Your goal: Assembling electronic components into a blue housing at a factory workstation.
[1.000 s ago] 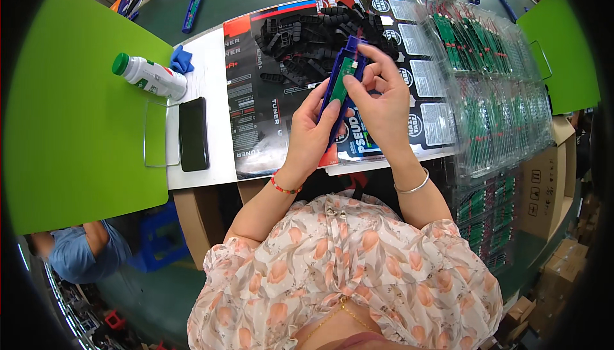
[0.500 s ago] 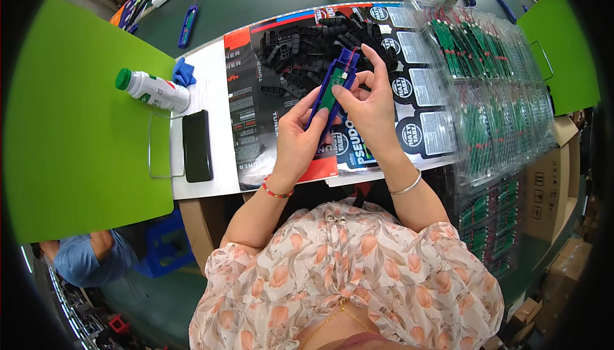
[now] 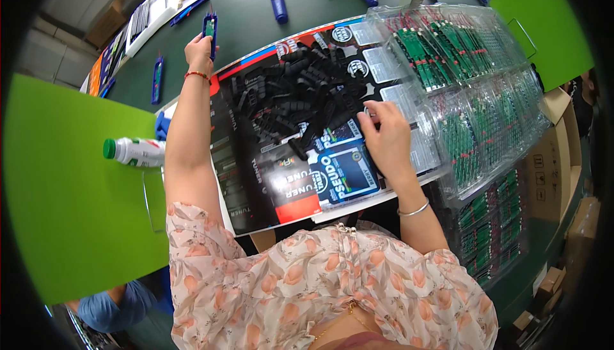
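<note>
My left hand (image 3: 200,54), its arm stretched out to the far left, grips a blue plastic housing (image 3: 214,35) with a green circuit board set in it and a thin red wire at the top. The hand is over the dark green table. My right hand (image 3: 389,137) hovers at the right edge of a pile of small black plastic parts (image 3: 300,87). Its fingers are loosely bent, thumb apart from the index finger, with nothing seen between them. The pile lies on a printed sheet (image 3: 256,187).
Clear trays of green circuit boards (image 3: 470,113) stand at the right. Blue housings, one a blue casing (image 3: 278,4), lie across the far table. A white bottle with a green cap (image 3: 134,151) rests by the green left panel (image 3: 77,203). A cardboard box (image 3: 550,164) stands lower right.
My left hand has carried the blue housing away from my right hand to the far left. My right hand has let go and moved slightly lower. The view has shifted.
</note>
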The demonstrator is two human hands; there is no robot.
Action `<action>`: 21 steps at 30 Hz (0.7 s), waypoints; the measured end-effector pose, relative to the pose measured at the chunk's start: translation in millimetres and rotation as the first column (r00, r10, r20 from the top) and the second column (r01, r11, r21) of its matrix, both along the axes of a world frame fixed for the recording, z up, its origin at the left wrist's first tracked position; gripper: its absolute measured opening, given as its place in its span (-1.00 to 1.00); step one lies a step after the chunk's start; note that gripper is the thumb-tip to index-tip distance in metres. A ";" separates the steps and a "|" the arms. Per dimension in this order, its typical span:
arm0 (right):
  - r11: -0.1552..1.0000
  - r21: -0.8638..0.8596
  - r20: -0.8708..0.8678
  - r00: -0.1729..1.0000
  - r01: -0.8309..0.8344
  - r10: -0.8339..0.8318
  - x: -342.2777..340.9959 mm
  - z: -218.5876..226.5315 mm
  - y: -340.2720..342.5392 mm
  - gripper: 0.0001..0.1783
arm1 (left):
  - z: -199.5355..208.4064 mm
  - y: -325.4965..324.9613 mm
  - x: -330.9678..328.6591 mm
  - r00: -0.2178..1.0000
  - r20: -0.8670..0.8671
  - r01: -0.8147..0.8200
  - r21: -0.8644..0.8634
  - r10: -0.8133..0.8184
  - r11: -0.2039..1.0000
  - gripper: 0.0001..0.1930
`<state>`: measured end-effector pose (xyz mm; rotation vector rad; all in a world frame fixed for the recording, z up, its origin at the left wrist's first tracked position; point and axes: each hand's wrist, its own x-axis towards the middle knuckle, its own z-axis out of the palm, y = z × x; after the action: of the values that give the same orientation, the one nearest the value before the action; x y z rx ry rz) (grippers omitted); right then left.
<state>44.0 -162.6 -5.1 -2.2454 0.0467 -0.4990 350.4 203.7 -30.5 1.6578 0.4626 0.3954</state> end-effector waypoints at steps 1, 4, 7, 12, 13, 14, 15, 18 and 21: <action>1.000 0.001 -0.044 0.999 0.001 -0.001 2.8 1.0 4.2 -0.73 | -16.2 9.2 19.8 0.999 0.005 -0.048 0.088 0.048 0.995 -0.59; 0.996 -0.091 0.034 0.999 0.004 -0.001 14.8 -1.4 11.9 -0.68 | -36.2 8.3 44.1 0.978 -0.035 -0.176 0.381 0.205 0.908 -0.63; 0.995 -0.099 -0.029 0.999 -0.026 0.024 19.6 -2.3 9.9 -0.64 | -13.8 -25.8 22.3 0.965 -0.202 -0.012 0.600 0.166 0.800 -0.65; 0.975 -0.192 -0.069 0.993 -0.110 0.098 18.0 14.5 14.4 -0.55 | -5.1 -2.7 23.7 0.908 -0.343 0.135 0.786 0.242 0.604 -0.59; 0.978 -0.179 -0.074 0.993 -0.108 0.096 17.7 16.3 14.7 -0.54 | -1.7 -9.7 21.2 0.910 -0.276 0.071 0.840 0.311 0.537 -0.57; 0.981 -0.169 -0.078 0.993 -0.100 0.087 16.1 17.7 13.5 -0.54 | 7.5 -27.2 14.7 0.908 -0.203 0.010 0.885 0.367 0.466 -0.54; 0.983 -0.159 -0.081 0.993 -0.096 0.084 15.3 18.2 12.4 -0.54 | 13.1 -38.3 11.5 0.898 -0.125 -0.054 0.920 0.421 0.389 -0.51; 0.996 -0.070 -0.070 0.996 -0.057 0.052 15.1 15.7 9.6 -0.59 | 13.3 -71.8 19.8 0.964 0.155 -0.190 0.970 0.217 0.153 -0.62; 0.998 -0.051 -0.002 1.000 -0.031 0.031 17.6 19.9 8.7 -0.66 | 3.3 -110.2 42.0 0.997 0.063 -0.052 0.964 -0.034 0.262 -0.54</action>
<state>61.6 -153.8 14.8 -2.2925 -0.0001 -0.4876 392.5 93.5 -27.2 2.8711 0.1112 0.8711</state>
